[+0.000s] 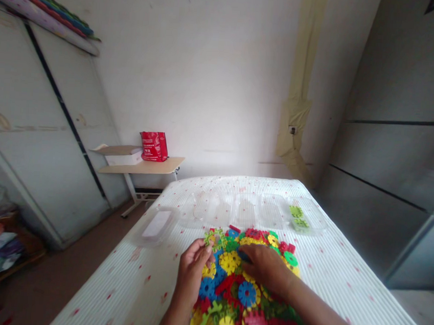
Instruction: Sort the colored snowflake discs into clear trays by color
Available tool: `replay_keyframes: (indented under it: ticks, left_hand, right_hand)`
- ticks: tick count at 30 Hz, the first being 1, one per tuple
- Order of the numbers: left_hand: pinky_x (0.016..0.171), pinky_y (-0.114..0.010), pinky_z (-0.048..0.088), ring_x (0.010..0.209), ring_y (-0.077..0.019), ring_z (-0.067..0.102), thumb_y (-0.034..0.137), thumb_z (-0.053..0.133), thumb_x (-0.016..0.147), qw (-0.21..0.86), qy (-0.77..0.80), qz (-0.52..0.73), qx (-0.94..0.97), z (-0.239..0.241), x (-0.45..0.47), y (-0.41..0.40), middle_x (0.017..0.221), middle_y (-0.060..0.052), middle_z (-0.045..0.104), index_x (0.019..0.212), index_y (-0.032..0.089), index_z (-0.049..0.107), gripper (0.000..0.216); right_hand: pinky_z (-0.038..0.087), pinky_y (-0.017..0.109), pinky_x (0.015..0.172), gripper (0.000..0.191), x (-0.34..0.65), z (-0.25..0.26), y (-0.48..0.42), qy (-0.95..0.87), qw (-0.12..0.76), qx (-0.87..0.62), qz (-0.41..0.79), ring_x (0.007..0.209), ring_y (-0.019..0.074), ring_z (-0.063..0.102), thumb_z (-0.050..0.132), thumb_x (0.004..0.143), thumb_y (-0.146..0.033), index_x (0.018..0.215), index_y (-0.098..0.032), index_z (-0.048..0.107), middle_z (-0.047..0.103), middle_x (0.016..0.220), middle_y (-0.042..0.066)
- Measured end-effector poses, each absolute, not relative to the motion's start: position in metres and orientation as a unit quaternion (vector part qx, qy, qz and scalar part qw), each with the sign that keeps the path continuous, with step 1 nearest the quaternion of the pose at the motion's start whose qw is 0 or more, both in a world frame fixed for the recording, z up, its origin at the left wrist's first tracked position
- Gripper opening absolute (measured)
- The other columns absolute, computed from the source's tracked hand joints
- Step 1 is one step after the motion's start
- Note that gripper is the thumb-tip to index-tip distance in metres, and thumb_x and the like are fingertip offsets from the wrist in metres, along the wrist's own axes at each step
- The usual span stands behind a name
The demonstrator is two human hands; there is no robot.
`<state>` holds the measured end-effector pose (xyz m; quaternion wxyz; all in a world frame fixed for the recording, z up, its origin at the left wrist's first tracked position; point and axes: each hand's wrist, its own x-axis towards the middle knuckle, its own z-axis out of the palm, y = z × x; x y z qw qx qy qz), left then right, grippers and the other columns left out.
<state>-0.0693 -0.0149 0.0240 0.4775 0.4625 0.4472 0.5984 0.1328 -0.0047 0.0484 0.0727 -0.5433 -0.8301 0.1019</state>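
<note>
Pinching lime-green notched plastic pieces (pixel 221 239) in left hand (pixel 192 261), over heaped multicoloured plastic shapes (pixel 246 294); seemingly rummaging there with right hand (pixel 267 266), can't tell its grip; next, calling for freeing one.

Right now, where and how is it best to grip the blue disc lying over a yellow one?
Probably pinch the blue disc by opposite edges of its notched rim, from above: its face points up, with the yellow disc beneath.

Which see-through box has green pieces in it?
The box at the right end of the row: it alone has green pieces inside.
</note>
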Motion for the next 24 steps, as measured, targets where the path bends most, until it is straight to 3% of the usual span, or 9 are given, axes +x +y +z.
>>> replay_keyframes:
  ticks: [4, 8, 15, 24]
  left_hand:
    - [0.055, -0.019, 0.036, 0.054, -0.0087, 0.045, 0.041, 0.061, 0.076, 0.477, 0.446, 0.594, 0.47, 0.021, -0.069, -0.014, 0.057, 0.003, 0.055, 0.081, 0.016, 0.059, 0.026]
    - [0.055, -0.019, 0.036, 0.054, -0.0091, 0.045, 0.042, 0.061, 0.076, 0.471, 0.45, 0.592, 0.474, 0.022, -0.068, -0.015, 0.057, 0.003, 0.054, 0.083, 0.015, 0.06, 0.028]
    - [0.054, -0.02, 0.037, 0.054, -0.0101, 0.047, 0.043, 0.063, 0.073, 0.475, 0.454, 0.586, 0.474, 0.027, -0.066, -0.017, 0.056, 0.002, 0.056, 0.086, 0.014, 0.063, 0.032]
    - [0.053, -0.02, 0.038, 0.052, -0.01, 0.048, 0.046, 0.064, 0.071, 0.479, 0.462, 0.57, 0.483, 0.035, -0.064, -0.02, 0.054, 0.002, 0.056, 0.09, 0.012, 0.064, 0.039]
  right_hand:
    - [0.042, 0.032, 0.082, 0.053, 0.129, 0.046, -0.006, -0.83, 0.09, -0.536, 0.129, 0.103, 0.0265, 0.059, 0.057, 0.074, -0.032, 0.125, -0.022, 0.052, 0.062, 0.119, 0.01]
    - [0.041, 0.029, 0.082, 0.051, 0.126, 0.048, -0.007, -0.823, 0.103, -0.538, 0.148, 0.103, 0.024, 0.059, 0.058, 0.07, -0.026, 0.121, -0.023, 0.055, 0.063, 0.117, 0.008]
    - [0.038, 0.023, 0.064, 0.049, 0.12, 0.051, -0.011, -0.791, 0.152, -0.574, 0.149, 0.083, 0.0193, 0.063, 0.052, 0.064, -0.013, 0.113, -0.02, 0.055, 0.069, 0.095, 0.006]
    - [0.03, 0.02, 0.053, 0.02, 0.131, 0.058, -0.003, -0.779, 0.271, -0.527, 0.204, 0.058, 0.0101, 0.048, 0.05, 0.066, -0.012, 0.081, -0.018, 0.061, 0.057, 0.064, -0.003]
